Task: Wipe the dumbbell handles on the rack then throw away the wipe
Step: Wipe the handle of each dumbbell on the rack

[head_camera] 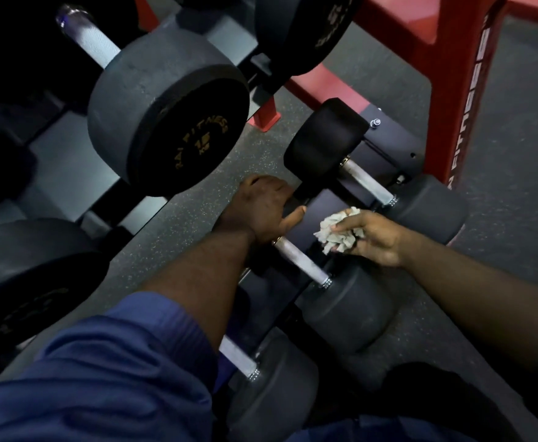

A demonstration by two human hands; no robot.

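Speckled grey gym floor (181, 224) under a low black rack (388, 145). Left hand (261, 208) curls over the hidden end of the middle dumbbell (347, 314). Right hand (369, 237), just beside its bare handle (302, 263), clutches a crumpled wipe (337, 231) in curled fingers.

The wipe (337, 232) is a crumpled, pale grey wad pinched in the fingers of the right hand (376, 240), just to the right of the middle dumbbell (347, 314) and apart from its handle (299, 263). That silver, knurled handle lies bare and slanted between black heads. The left hand (261, 212) grips the far-left head. On the low black rack (388, 145), the far dumbbell (325, 138) and the near dumbbell (271, 393) lie parallel to it.
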